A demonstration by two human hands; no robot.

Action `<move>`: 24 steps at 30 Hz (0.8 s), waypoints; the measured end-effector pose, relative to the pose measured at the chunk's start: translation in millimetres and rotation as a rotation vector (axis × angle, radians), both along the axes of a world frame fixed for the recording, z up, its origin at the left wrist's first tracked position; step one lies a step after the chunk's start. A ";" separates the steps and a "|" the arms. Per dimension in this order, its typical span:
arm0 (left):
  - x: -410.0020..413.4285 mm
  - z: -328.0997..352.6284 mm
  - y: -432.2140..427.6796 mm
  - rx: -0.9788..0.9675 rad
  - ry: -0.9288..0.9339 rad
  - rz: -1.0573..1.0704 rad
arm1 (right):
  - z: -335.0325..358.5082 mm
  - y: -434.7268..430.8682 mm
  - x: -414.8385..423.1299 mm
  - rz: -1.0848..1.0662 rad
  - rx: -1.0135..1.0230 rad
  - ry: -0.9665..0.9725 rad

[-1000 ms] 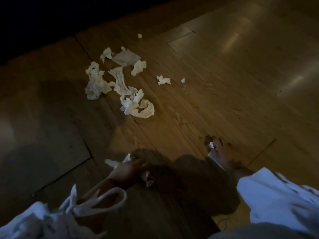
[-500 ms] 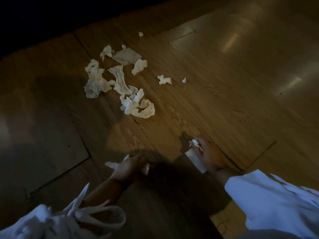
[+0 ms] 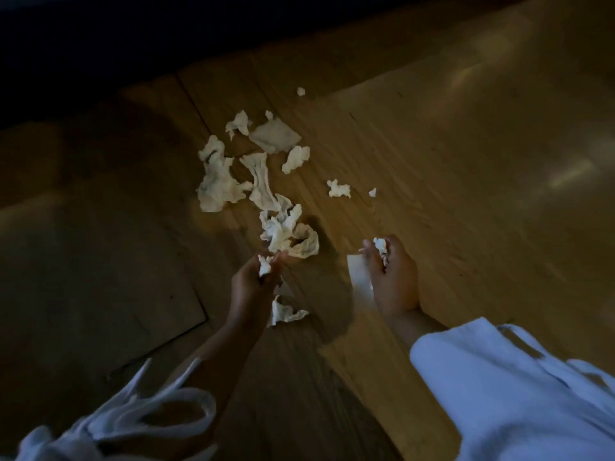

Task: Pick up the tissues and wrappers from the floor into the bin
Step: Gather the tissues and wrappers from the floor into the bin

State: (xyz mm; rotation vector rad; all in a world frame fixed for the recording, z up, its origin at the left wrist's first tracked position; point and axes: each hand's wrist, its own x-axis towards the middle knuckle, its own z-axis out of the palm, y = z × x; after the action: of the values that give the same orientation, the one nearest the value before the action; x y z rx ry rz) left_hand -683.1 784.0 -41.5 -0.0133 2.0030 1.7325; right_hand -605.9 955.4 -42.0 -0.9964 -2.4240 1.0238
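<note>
A crumpled tissue (image 3: 264,265) is pinched in the left hand (image 3: 253,281); another wad (image 3: 380,246) and a flat paper strip (image 3: 359,281) are gripped in the right hand (image 3: 392,281). More tissues (image 3: 286,231) lie just ahead of the left hand on the wooden floor (image 3: 466,194). They are judged light, soft and easily torn, best bunched at the middle. No bin is seen.

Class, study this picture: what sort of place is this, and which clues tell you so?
Most likely a dimly lit indoor room, perhaps in a home. The clues are a wooden floor with light glinting on its boards, and crumpled tissues scattered across it.
</note>
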 end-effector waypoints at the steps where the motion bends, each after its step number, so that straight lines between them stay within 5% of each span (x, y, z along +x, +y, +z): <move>1: 2.4 18.7 -5.8 0.003 -0.007 0.009 | 16.3 -6.9 1.6 -0.019 -0.027 -0.005; 6: 8.6 143.8 -42.8 0.019 -0.066 0.107 | 133.1 -42.2 8.7 -0.060 -0.113 -0.055; 16: 15.6 495.9 -162.5 0.045 -0.058 0.243 | 480.2 -183.5 -24.6 0.071 -0.231 0.002; 24: 6.2 598.6 -307.4 0.055 -0.108 0.284 | 574.8 -315.1 -61.4 0.243 -0.407 0.092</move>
State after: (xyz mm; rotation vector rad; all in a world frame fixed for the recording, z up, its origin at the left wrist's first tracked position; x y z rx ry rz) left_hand -676.8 476.6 557.1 -0.3816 1.9477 1.9131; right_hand -667.3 640.3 532.8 -0.7574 -2.3506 1.6575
